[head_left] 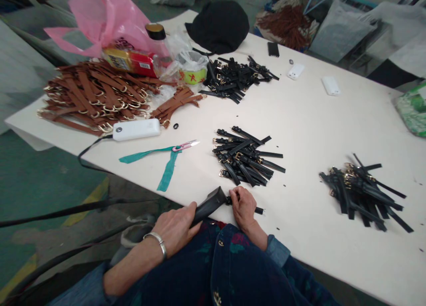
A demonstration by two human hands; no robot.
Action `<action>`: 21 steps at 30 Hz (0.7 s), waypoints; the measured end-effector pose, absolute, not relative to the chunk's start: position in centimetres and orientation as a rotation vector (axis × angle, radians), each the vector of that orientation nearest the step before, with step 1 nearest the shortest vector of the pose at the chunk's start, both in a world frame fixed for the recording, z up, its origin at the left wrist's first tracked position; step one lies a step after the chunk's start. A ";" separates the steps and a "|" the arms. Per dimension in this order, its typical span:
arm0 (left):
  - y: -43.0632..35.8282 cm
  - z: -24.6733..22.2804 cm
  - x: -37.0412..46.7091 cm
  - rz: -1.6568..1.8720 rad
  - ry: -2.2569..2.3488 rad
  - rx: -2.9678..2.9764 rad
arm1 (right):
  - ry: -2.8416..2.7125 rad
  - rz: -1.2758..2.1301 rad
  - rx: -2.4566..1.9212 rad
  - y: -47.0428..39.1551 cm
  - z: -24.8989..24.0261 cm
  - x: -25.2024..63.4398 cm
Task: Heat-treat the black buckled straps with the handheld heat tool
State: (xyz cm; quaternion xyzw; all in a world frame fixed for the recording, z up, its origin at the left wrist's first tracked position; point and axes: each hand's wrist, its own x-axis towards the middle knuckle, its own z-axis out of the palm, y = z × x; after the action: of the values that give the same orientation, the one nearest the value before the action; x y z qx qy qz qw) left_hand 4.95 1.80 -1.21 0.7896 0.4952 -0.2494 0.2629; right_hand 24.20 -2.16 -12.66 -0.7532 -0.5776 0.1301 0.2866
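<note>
My left hand (178, 226), with a silver bracelet at the wrist, is closed around a black handheld tool (210, 204) with a wide, flat-ended head. The tool's head points at the short black buckle strap (259, 211) pinched in my right hand (244, 207) at the table's near edge. My fingers hide the strap's middle; its cut end shows on the right. Just beyond my hands lies a pile of black buckle straps (249, 157). Left of that pile are small pink-handled thread snips (183, 146) tied with a green cloth strip (166, 177).
More black straps are heaped at the right (362, 190) and beside a black cap (221, 26). Brown buckle straps (93, 93) cover the far left, near a white power bank (136, 129) with a cable and a pink bag (106, 17). White devices (330, 85) lie further back.
</note>
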 end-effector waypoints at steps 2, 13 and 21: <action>1.8 -1.4 5.0 -0.673 1.332 2.160 | -1.537 0.360 -2.000 -2.2 -12.7 24.2; 2.1 -1.3 5.6 -0.668 1.378 2.162 | -1.661 0.647 -1.740 -3.4 -11.4 25.5; 2.4 -1.5 6.4 -0.657 1.421 2.139 | -1.686 0.566 -1.692 -3.7 -12.4 25.6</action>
State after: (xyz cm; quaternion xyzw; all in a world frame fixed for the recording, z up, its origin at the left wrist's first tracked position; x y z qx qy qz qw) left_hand 6.39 2.44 -1.49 0.7827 0.5201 -0.2404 0.2430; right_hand 25.59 -3.66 -12.42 -0.6491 -0.6467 0.2171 0.3366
